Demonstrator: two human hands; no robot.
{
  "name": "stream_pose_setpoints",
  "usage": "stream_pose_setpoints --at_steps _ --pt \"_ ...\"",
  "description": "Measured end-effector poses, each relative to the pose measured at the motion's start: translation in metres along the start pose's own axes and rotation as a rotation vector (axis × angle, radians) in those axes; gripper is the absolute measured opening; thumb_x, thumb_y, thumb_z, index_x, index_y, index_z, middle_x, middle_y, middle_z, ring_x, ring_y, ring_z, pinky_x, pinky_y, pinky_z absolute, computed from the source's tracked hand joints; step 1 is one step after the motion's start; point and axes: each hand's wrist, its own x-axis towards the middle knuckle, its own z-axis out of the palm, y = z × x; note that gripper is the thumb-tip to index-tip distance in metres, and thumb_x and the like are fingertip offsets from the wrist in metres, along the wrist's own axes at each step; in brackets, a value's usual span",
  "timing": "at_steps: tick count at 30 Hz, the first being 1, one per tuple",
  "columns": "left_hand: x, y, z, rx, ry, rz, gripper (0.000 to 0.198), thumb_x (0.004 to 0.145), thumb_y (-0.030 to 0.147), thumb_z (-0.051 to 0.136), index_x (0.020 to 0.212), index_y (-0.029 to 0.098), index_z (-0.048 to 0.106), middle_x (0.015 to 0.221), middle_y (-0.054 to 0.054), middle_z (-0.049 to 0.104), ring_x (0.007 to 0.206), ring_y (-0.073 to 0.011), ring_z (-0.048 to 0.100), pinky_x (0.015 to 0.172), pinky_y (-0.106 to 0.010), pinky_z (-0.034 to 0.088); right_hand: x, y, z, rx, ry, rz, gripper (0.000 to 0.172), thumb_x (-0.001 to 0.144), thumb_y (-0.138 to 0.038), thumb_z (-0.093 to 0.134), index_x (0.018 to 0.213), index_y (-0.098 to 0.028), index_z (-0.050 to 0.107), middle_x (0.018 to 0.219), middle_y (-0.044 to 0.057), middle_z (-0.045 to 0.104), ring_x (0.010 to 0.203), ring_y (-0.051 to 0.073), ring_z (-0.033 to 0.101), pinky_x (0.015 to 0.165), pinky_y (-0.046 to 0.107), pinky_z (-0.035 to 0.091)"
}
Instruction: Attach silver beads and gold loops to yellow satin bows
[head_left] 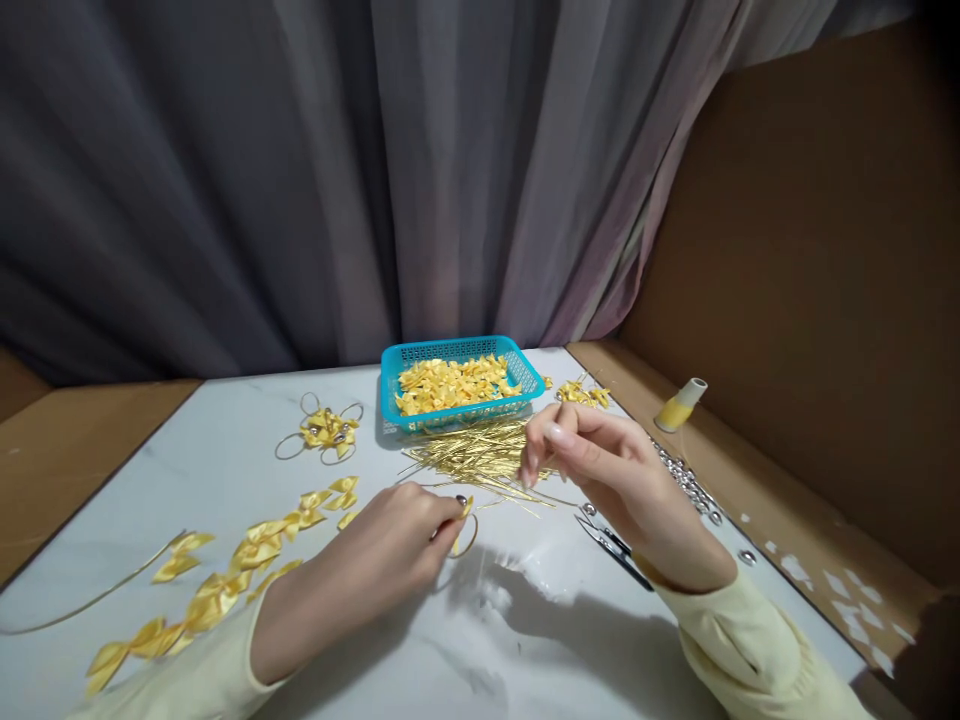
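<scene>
Left hand: we see the left hand (pixel 375 545) above the near middle of the desk (pixel 240 430), its fingers pinched closed on a bow loop (pixel 468 508).
Bow loop: held at the left fingertips, it shows a dark, shiny bead (pixel 461 499), a bit of yellow ribbon and a ring of gold cord hanging below.
Right hand: we find the right hand (pixel 619 480) raised to the right of the bow loop and apart from it; its fingers are curled, the thumb near the forefinger, and we cannot tell whether they grip a fine thread.
Gold cords: a loose heap of gold cords (pixel 465 455) lies between the hands and the basket.
Blue basket: at the far side of the desk, the blue basket (pixel 388 390) holds many yellow bows (pixel 454 383).
Left side: we note a cluster of looped bows (pixel 328 430) and, nearer, a straggling row of loose bows (pixel 259 545) beside the left forearm.
Right side: black-handled snips (pixel 619 552) lie near the right wrist, with silver beads (pixel 686 482) beyond it.
Thread cone: the yellow thread cone (pixel 677 408) rests on the brown board beside the desk.
</scene>
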Motion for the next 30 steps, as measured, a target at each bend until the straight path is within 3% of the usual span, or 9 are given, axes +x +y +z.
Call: stream_pose_setpoints --at_steps 2,5,10,14,16,18,21,25,30 --pt "0.000 0.000 -0.001 -0.017 0.000 0.009 0.033 0.084 0.016 0.038 0.054 0.016 0.050 0.046 0.004 0.042 0.042 -0.0083 0.037 0.046 -0.022 0.023 0.001 0.001 -0.001 0.066 -0.009 0.025 0.024 0.089 -0.027 0.048 0.067 -0.018 0.048 0.069 0.000 0.049 0.058 0.011 0.051 0.062 0.030 0.043" --pt "-0.001 0.001 -0.002 -0.045 0.017 0.029 0.032 0.083 0.015 0.039 0.053 0.016 0.049 0.044 0.005 0.037 0.042 -0.0082 0.033 0.045 -0.022 0.022 0.002 0.003 -0.004 0.007 -0.006 0.091 0.031 0.088 -0.033 0.050 0.062 -0.018 0.041 0.059 -0.005 0.040 0.044 0.006 0.036 0.046 0.023 0.032" --pt "-0.004 -0.001 -0.001 -0.094 0.051 0.062 0.032 0.081 0.013 0.040 0.051 0.016 0.048 0.044 0.006 0.033 0.042 -0.0079 0.028 0.044 -0.022 0.020 0.005 0.013 -0.005 -0.456 -0.056 0.173 0.028 0.083 -0.040 0.055 0.070 -0.019 0.043 0.054 -0.006 0.039 0.043 0.006 0.028 0.041 0.021 0.020" --pt "-0.006 -0.002 -0.002 -0.104 0.027 0.044 0.030 0.080 0.012 0.040 0.051 0.017 0.045 0.044 0.006 0.032 0.042 -0.0082 0.031 0.044 -0.022 0.020 0.004 0.027 -0.004 -0.866 -0.219 0.104 0.019 0.079 -0.036 0.061 0.085 -0.019 0.053 0.060 -0.004 0.053 0.045 0.007 0.038 0.046 0.022 0.026" --pt "-0.006 -0.002 -0.003 -0.106 0.026 0.038 0.029 0.079 0.011 0.040 0.051 0.017 0.045 0.045 0.006 0.033 0.043 -0.0085 0.032 0.044 -0.022 0.021 0.003 0.033 -0.003 -1.006 -0.314 0.086 0.019 0.075 -0.032 0.066 0.087 -0.019 0.060 0.071 0.001 0.063 0.054 0.010 0.047 0.053 0.023 0.030" --pt "-0.006 -0.001 -0.005 -0.116 0.035 0.040 0.029 0.077 0.011 0.041 0.050 0.017 0.045 0.044 0.006 0.032 0.043 -0.0086 0.031 0.044 -0.022 0.021 0.002 0.036 -0.002 -1.089 -0.391 0.098 0.011 0.075 -0.025 0.065 0.084 -0.018 0.065 0.068 0.002 0.064 0.058 0.012 0.049 0.054 0.024 0.030" --pt "-0.005 0.000 -0.007 -0.180 0.023 0.037 0.031 0.078 0.012 0.041 0.048 0.017 0.045 0.042 0.006 0.030 0.039 -0.0079 0.032 0.042 -0.021 0.023 0.002 0.038 0.000 -1.116 -0.442 0.046 0.013 0.079 -0.014 0.056 0.072 -0.017 0.068 0.057 0.000 0.058 0.051 0.009 0.041 0.052 0.023 0.028" --pt "-0.004 -0.001 -0.014 -0.415 -0.164 -0.070 0.031 0.081 0.021 0.043 0.053 0.016 0.054 0.036 0.007 0.035 0.032 -0.0079 0.041 0.040 -0.018 0.030 0.005 0.038 0.002 -0.999 -0.401 -0.003 0.020 0.081 -0.014 0.050 0.071 -0.015 0.068 0.052 -0.002 0.051 0.048 0.008 0.034 0.049 0.022 0.027" --pt "-0.004 -0.009 -0.030 -0.685 -0.288 -0.158 0.022 0.079 0.027 0.053 0.065 0.016 0.066 0.048 0.003 0.057 0.034 -0.0061 0.042 0.039 -0.017 0.031 0.009 0.036 0.005 -0.701 -0.275 0.151 0.016 0.080 -0.022 0.055 0.071 -0.014 0.065 0.047 -0.006 0.039 0.044 0.006 0.029 0.043 0.020 0.024"
